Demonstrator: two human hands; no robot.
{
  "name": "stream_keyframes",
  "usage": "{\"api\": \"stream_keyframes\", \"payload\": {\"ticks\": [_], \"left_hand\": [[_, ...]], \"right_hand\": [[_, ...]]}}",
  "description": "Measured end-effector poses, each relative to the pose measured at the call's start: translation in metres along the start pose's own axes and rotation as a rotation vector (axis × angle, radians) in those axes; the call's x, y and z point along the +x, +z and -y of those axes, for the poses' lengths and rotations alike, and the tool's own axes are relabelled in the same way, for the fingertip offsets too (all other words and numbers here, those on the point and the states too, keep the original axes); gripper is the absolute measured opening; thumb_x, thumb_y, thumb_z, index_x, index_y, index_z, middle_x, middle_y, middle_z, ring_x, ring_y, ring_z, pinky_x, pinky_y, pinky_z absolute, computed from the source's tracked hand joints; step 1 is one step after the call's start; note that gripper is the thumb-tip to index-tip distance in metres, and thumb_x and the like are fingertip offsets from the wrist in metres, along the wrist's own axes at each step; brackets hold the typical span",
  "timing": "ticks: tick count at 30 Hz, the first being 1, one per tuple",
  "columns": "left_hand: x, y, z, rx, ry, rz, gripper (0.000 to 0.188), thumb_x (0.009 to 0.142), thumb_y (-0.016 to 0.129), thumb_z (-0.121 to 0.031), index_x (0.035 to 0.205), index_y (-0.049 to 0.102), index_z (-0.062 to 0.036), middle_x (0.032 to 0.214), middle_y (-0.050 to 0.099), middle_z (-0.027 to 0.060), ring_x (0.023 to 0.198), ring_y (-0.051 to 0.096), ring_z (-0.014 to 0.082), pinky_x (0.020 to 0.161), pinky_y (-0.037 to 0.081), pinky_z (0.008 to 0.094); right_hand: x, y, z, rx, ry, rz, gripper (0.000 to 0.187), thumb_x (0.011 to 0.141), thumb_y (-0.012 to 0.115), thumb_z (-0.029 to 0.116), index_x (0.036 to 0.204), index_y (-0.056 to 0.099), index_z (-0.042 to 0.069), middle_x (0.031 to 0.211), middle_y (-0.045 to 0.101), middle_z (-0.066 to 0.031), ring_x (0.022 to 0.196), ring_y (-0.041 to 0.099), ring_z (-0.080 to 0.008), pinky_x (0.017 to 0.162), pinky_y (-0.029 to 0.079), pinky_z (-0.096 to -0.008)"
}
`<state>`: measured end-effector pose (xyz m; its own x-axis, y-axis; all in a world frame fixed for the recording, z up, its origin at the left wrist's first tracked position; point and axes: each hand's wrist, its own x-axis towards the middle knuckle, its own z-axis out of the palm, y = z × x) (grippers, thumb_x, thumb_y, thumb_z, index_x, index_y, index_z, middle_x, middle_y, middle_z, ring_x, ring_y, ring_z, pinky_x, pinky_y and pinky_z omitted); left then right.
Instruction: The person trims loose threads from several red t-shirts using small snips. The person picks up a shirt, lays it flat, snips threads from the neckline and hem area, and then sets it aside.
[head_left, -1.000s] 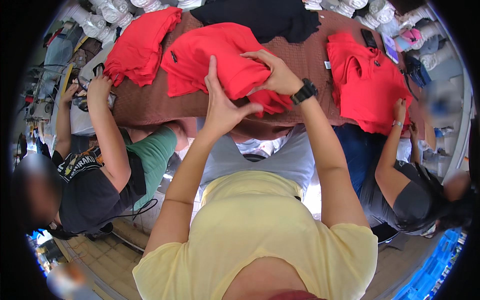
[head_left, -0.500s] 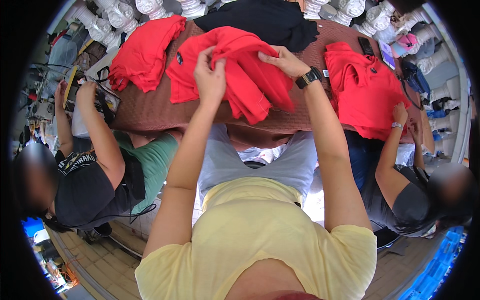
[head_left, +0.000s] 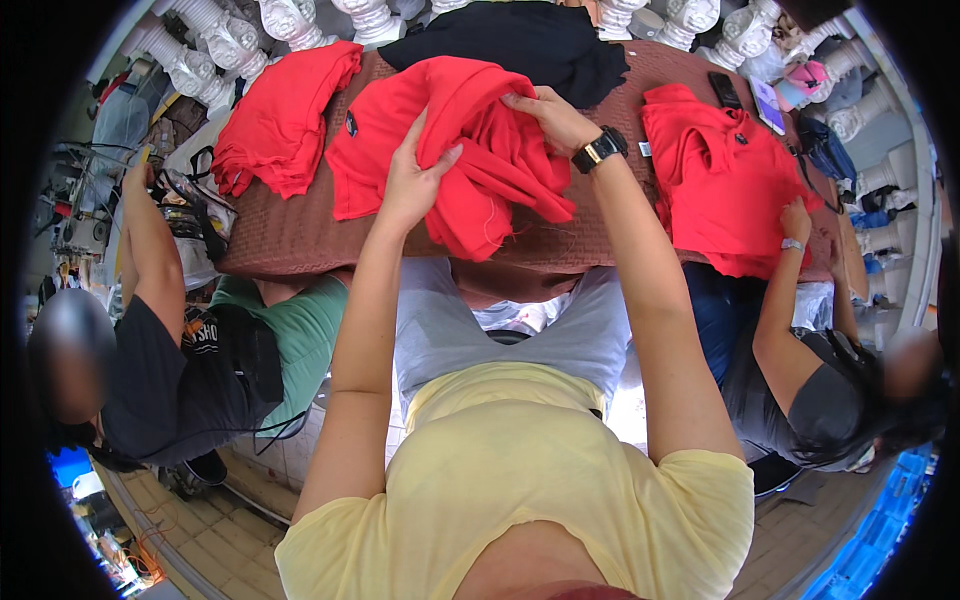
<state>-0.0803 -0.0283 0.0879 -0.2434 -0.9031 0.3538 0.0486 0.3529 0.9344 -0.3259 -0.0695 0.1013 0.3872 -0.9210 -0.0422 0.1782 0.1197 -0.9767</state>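
Observation:
A red garment (head_left: 447, 92) lies bunched on the brown-covered table, with a dark label at its left side and loose threads at its near edge. My left hand (head_left: 408, 185) grips its near left fold, the thumb on top and the fingers partly hidden by cloth. At the upper right of the same garment, my right hand (head_left: 552, 118) pinches a raised edge; a dark watch (head_left: 600, 149) is on that wrist. Between both hands the cloth is lifted into a loose, rounded opening.
Folded red cloth (head_left: 283, 110) lies left, black cloth (head_left: 505, 48) behind. A co-worker at right touches another red garment (head_left: 700, 185); a second co-worker sits left. Two phones, one black (head_left: 724, 90), rest at the far right. White ornate columns (head_left: 690, 22) line the back.
My left hand has turned and moved slightly down and left, spreading its thumb. My right hand has shifted left, and the garment's folds have opened rounder. The left co-worker's arms reached farther away.

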Motion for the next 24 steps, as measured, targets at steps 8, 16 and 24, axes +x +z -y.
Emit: {"api": "stream_keyframes", "payload": {"ticks": [8, 16, 24], "left_hand": [[0.008, -0.002, 0.018, -0.091, -0.034, -0.134, 0.036, 0.093, 0.068, -0.005, 0.128, 0.062, -0.0004, 0.111, 0.070, 0.0049, 0.098, 0.064, 0.0131, 0.091, 0.049, 0.0280], [0.029, -0.060, -0.080, 0.579, 0.326, -0.190, 0.058, 0.084, 0.064, 0.010, 0.139, 0.048, 0.0052, 0.136, 0.056, 0.0201, 0.127, 0.055, 0.0259, 0.109, 0.042, 0.0352], [0.069, -0.078, -0.265, 1.204, 0.680, 0.454, 0.054, 0.076, 0.045, 0.016, 0.123, 0.060, -0.0062, 0.149, 0.039, 0.0241, 0.140, 0.038, 0.0403, 0.116, 0.031, 0.0370]], "right_hand": [[0.016, 0.038, -0.001, -0.623, -0.276, -0.265, 0.045, 0.090, 0.072, 0.022, 0.130, 0.058, 0.007, 0.113, 0.072, -0.0108, 0.104, 0.066, -0.0178, 0.095, 0.050, -0.0332], [0.005, 0.048, 0.106, -1.472, -0.876, -0.662, 0.048, 0.075, 0.060, 0.002, 0.122, 0.062, 0.015, 0.104, 0.070, -0.0158, 0.093, 0.067, -0.0375, 0.078, 0.055, -0.0486], [-0.006, 0.020, 0.187, -1.424, -0.504, -0.230, 0.036, 0.098, 0.057, 0.021, 0.133, 0.055, 0.012, 0.122, 0.065, -0.0202, 0.109, 0.065, -0.0301, 0.098, 0.046, -0.0407]]}}
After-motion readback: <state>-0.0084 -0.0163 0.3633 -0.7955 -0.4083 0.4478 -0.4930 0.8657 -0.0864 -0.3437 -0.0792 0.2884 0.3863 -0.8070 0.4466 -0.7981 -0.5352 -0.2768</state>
